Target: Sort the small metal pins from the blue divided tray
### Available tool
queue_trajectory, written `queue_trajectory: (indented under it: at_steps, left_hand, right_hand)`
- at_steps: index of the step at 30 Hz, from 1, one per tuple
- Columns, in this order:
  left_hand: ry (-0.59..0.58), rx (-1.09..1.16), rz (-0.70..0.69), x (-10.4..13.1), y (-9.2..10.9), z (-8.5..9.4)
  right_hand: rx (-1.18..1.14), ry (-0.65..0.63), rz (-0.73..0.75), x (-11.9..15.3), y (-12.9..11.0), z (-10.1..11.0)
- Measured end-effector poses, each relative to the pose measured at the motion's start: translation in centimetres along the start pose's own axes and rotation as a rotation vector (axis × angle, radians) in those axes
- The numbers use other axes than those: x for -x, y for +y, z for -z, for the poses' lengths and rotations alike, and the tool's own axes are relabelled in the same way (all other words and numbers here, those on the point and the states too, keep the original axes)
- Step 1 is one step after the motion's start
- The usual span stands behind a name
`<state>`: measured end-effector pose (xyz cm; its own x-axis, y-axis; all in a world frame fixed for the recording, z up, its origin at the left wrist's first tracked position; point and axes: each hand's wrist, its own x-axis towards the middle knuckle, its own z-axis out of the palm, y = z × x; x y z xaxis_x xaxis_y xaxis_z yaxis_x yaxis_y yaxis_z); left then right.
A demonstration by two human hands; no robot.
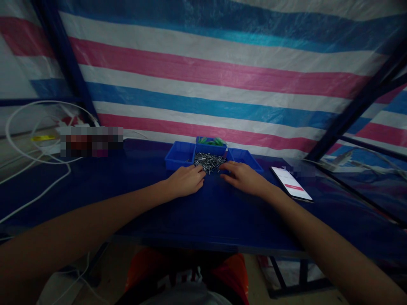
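A heap of small, thin silvery metal pieces (209, 162) lies on the blue table between my hands; they are too small to tell whether they are screws or pins. My left hand (187, 181) rests at the heap's left front edge, fingers curled together, and whatever its fingertips hold is hidden. On the right side, my right hand (240, 176) reaches to the heap with thumb and fingers apart. Around the heap stand a left blue tray (180, 164), a right blue tray (253, 160) partly behind my right hand, and a back blue tray (211, 149) with green pieces (211, 141).
A phone (291, 183) with a lit screen lies on the table (203, 216) to the right. White cables (38, 197) loop over the left side. Behind rises a striped plastic sheet (203, 97) between blue metal frame posts (65, 55).
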<state>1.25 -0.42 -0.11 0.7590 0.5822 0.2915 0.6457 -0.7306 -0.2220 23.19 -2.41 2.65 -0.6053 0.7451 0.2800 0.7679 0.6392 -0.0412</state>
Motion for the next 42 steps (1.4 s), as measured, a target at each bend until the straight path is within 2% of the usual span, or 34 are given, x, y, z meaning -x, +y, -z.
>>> queue_trajectory:
  at_steps: [5,8,23,31,35,42]
  left_hand:
    - [-0.01,0.006,-0.012,0.0,-0.05,0.0]
    - [-0.023,0.006,-0.019,-0.06,-0.18,-0.08]
    - [-0.076,0.016,-0.034,-0.12,-0.17,0.4]
    - [-0.055,-0.024,-0.074,-0.1,0.01,0.52]
    - [-0.025,-0.081,-0.043,-0.02,0.17,0.51]
    - [-0.046,-0.075,-0.011,-0.1,0.12,0.43]
  right_hand:
    - [-0.074,-0.141,0.04,0.06,0.07,-0.58]
    - [-0.1,-0.176,0.048,0.07,0.18,-0.73]
    - [-0.107,-0.195,0.059,0.11,0.36,-0.75]
    - [-0.111,-0.212,0.049,0.09,0.2,-0.56]
    - [-0.114,-0.211,0.045,0.1,0.19,-0.54]
    - [-0.108,-0.209,0.07,0.14,0.22,-0.48]
